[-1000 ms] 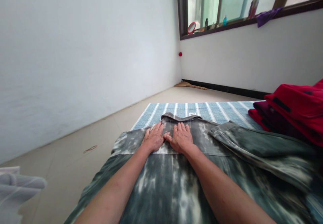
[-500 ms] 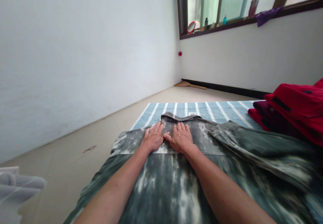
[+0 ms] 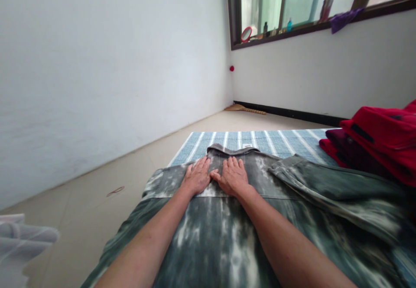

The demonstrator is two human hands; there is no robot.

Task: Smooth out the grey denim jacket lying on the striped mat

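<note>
On the mat (image 3: 276,140), soft shirt (image 3: 208,244) under left hand (image 3: 196,177) and right hand (image 3: 232,177), fingers (image 3: 234,163) released, collar (image 3: 232,150) easiest to grip.

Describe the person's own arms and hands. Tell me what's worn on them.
The left forearm and the right forearm are bare, with no sleeve over them. The left hand and the right hand wear no gloves, and no ring or watch shows on either.
</note>
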